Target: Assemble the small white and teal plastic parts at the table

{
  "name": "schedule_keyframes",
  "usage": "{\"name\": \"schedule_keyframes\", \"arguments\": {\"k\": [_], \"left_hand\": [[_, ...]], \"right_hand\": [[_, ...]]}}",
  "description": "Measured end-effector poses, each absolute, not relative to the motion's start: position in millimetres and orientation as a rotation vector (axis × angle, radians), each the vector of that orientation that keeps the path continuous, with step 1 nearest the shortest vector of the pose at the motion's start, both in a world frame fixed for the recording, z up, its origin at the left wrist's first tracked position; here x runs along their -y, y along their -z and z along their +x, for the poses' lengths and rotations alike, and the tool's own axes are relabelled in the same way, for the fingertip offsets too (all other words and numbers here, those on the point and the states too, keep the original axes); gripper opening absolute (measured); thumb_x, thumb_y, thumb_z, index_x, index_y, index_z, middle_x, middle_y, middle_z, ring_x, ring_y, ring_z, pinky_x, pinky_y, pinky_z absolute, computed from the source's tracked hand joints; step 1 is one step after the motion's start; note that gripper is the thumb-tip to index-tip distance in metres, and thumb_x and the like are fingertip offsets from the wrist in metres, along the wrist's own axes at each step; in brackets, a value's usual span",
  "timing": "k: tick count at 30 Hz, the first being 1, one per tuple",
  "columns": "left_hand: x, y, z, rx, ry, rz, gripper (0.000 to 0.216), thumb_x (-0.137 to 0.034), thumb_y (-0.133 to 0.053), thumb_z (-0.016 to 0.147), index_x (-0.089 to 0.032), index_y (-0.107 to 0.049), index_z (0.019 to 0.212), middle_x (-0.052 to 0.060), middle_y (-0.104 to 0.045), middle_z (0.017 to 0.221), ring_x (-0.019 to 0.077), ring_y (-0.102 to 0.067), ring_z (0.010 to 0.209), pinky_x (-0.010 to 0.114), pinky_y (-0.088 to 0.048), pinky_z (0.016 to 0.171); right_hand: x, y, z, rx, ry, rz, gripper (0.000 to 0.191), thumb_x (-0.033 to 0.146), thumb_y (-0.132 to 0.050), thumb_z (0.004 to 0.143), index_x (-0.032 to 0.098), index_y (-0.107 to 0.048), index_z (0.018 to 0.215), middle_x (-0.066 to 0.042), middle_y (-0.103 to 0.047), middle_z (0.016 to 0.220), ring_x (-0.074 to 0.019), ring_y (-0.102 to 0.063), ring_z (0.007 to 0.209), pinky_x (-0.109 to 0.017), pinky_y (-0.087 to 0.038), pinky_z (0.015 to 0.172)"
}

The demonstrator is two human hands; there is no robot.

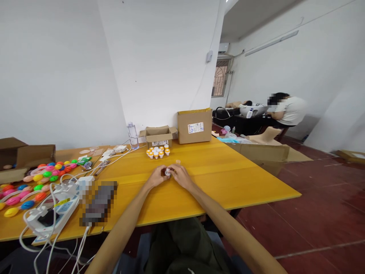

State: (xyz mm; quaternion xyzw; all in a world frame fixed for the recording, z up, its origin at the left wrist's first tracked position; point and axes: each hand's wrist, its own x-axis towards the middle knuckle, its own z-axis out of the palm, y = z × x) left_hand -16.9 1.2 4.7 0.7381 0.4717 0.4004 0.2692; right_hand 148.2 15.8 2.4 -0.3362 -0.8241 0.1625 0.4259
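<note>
My left hand [157, 176] and my right hand [179, 176] meet over the yellow table [228, 179], fingers curled around one small white bottle-like item [168, 172] held between them. A single orange cap [178, 161] lies just beyond my right hand. Farther back stands a cluster of several small white bottles with orange caps [157, 152], in front of a small open cardboard box [158, 137].
A closed cardboard box [195, 126] and a clear water bottle [132, 135] stand at the back. Colourful plastic toys [42, 179], a power strip with white cables [54, 213] and a brown box [25, 156] fill the left. A person sits at the far right [288, 110].
</note>
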Motion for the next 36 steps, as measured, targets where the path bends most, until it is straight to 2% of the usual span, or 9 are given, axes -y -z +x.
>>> {"name": "schedule_keyframes", "arguments": {"k": [10,15,21,24,26,30,33,36], "left_hand": [[0.0,-5.6,-17.5,-1.269,-1.076,1.973,0.019,-0.023,-0.067,0.068,-0.017,-0.063,0.086,0.000,-0.064,0.081,0.0168,-0.057,0.078,0.029,-0.046,0.077],[-1.1,-4.8,-16.8,-1.269,-1.088,1.940,0.018,-0.023,-0.069,0.067,-0.017,-0.064,0.083,0.000,-0.065,0.081,0.0165,-0.057,0.077,0.029,-0.046,0.077],[-1.5,-4.3,-16.8,-1.270,-1.088,1.906,0.022,-0.024,-0.070,0.065,-0.017,-0.065,0.085,0.001,-0.066,0.081,0.0164,-0.058,0.076,0.029,-0.047,0.075],[-0.7,-5.9,-16.4,-1.311,-1.093,1.911,0.021,-0.021,-0.069,0.063,-0.017,-0.064,0.084,0.000,-0.065,0.079,0.0164,-0.057,0.075,0.029,-0.046,0.076],[0.0,-7.2,-16.0,-1.319,-1.092,1.911,0.020,-0.018,-0.068,0.063,-0.017,-0.064,0.082,0.000,-0.065,0.079,0.0164,-0.058,0.076,0.029,-0.046,0.077],[1.1,-8.7,-15.3,-1.312,-1.098,1.909,0.020,-0.015,-0.067,0.062,-0.017,-0.063,0.081,0.000,-0.065,0.079,0.0162,-0.058,0.076,0.030,-0.047,0.078],[1.4,-9.0,-15.0,-1.313,-1.094,1.906,0.019,-0.015,-0.067,0.063,-0.017,-0.063,0.081,-0.001,-0.065,0.078,0.0163,-0.058,0.076,0.030,-0.047,0.078],[1.6,-9.5,-14.6,-1.313,-1.090,1.905,0.019,-0.016,-0.067,0.062,-0.017,-0.064,0.081,-0.001,-0.065,0.079,0.0166,-0.059,0.077,0.031,-0.048,0.080]], "right_hand": [[-17.8,-0.8,148.1,2.057,-0.370,-0.858,0.010,0.019,-0.060,0.087,0.023,-0.069,0.089,-0.004,-0.071,0.089,-0.0187,-0.064,0.084,-0.029,-0.048,0.075],[-16.7,-1.2,148.0,2.056,-0.342,-0.861,0.010,0.024,-0.060,0.087,0.024,-0.069,0.089,-0.004,-0.071,0.087,-0.0181,-0.064,0.081,-0.029,-0.048,0.075],[-14.1,-3.3,148.6,1.999,-0.228,-0.871,0.019,0.028,-0.051,0.093,0.024,-0.069,0.092,-0.005,-0.069,0.088,-0.0198,-0.062,0.084,-0.032,-0.048,0.079],[-18.2,-1.6,151.4,1.926,-0.130,-0.903,0.025,0.023,-0.044,0.094,0.024,-0.067,0.102,-0.008,-0.068,0.098,-0.0226,-0.060,0.093,-0.036,-0.046,0.087],[-23.0,2.0,153.5,1.889,-0.067,-0.946,0.030,0.020,-0.041,0.093,0.025,-0.064,0.113,-0.010,-0.065,0.112,-0.0250,-0.057,0.101,-0.041,-0.044,0.092],[-32.1,12.5,155.8,1.927,-0.032,-1.082,0.040,0.017,-0.045,0.090,0.027,-0.056,0.127,-0.010,-0.051,0.138,-0.0310,-0.047,0.118,-0.049,-0.039,0.095],[-34.8,17.2,156.3,2.024,-0.059,-1.195,0.038,0.014,-0.048,0.088,0.027,-0.059,0.122,-0.012,-0.054,0.134,-0.0309,-0.050,0.113,-0.048,-0.041,0.093],[-34.7,16.8,157.0,2.080,-0.025,-1.241,0.032,0.012,-0.046,0.089,0.025,-0.063,0.112,-0.013,-0.062,0.117,-0.0272,-0.056,0.102,-0.043,-0.044,0.088]]}}
